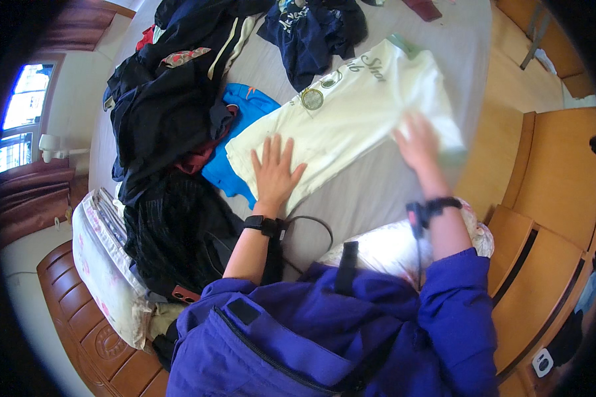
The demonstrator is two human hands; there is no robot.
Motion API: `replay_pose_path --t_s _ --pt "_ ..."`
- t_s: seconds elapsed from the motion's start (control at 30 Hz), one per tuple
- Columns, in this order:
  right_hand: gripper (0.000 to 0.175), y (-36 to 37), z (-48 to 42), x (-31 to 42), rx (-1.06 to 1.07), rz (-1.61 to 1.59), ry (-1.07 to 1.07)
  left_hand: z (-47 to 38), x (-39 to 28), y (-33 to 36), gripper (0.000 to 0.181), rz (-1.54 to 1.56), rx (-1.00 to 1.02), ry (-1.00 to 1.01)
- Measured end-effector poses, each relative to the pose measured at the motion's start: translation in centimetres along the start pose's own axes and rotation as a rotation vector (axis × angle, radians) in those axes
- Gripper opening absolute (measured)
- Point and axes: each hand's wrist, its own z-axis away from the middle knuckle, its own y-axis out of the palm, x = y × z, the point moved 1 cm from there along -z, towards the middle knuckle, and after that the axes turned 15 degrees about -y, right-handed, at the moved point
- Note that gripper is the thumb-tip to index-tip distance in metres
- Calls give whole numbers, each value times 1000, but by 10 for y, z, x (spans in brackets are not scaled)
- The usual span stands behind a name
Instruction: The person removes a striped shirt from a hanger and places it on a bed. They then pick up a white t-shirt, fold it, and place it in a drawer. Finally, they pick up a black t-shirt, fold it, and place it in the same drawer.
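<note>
A pale cream T-shirt with a green collar and a printed front is spread over the bed's grey sheet. On its lower part my left hand lies flat, fingers spread, holding nothing. My right hand, blurred, is at the shirt's near edge by the sleeve; whether its fingers grip cloth cannot be told. Under the shirt's hem a blue garment shows. A crumpled navy garment with white lettering touches the shirt's far side.
Dark clothes are heaped along the left. A folded floral quilt stands by the wooden headboard. A white floral bundle lies close before me. Wooden furniture is at the right. A cable runs beside my left wrist.
</note>
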Motion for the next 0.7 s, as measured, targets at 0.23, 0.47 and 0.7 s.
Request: replay_pose_path --t_s 0.23,0.47,0.7 --pt "73 -21 42 -7 145 51 -5 18 18 7 92 -179 115 -225" --pt "68 -56 94 -52 409 -43 -93 7 29 -5 84 -238 91 -445" --pt "49 -44 60 -120 -376 -402 63 -60 -58 -3 56 237 -99 128"
